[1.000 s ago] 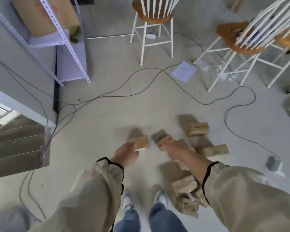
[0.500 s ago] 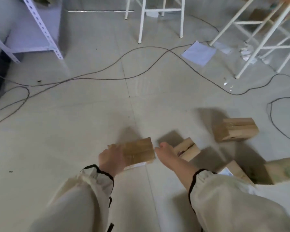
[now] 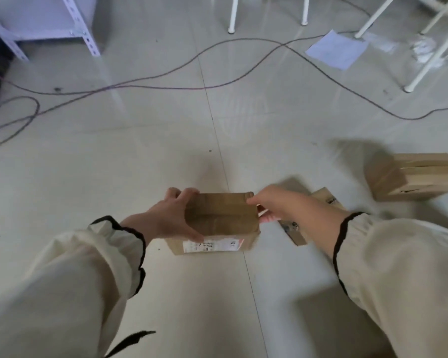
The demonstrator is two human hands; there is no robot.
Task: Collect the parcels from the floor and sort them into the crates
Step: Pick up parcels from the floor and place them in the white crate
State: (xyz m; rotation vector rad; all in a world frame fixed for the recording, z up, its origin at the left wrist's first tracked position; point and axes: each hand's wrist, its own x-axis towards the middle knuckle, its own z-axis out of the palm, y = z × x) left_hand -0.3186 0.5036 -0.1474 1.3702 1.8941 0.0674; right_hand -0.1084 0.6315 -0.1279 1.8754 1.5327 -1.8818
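Head camera: a boxy, matte brown cardboard parcel (image 3: 221, 215), white label on its near face, sits low over the glossy tiled floor (image 3: 140, 164), its long axis running left to right. The left hand (image 3: 166, 218) grips its left end and the right hand (image 3: 290, 208) grips the right.

The centre parcel (image 3: 221, 218) is brown cardboard banded with glossier tan tape. Its white label (image 3: 212, 246) bears dark print and a red right edge. The right parcel (image 3: 414, 177), at the frame's right edge, is the same tan with lengthwise tape stripes. The left sleeve (image 3: 93, 267) and right sleeve (image 3: 398, 254) are cream with black cuff trim. The floor (image 3: 140, 164) is pale grey-beige tile with thin dark joints, crossed by dark cables (image 3: 166, 87). The perforated shelf frame (image 3: 85, 37), upper left, is lilac-white. The chair legs (image 3: 233, 14) are white and the paper sheet (image 3: 336, 49) is pale lavender.
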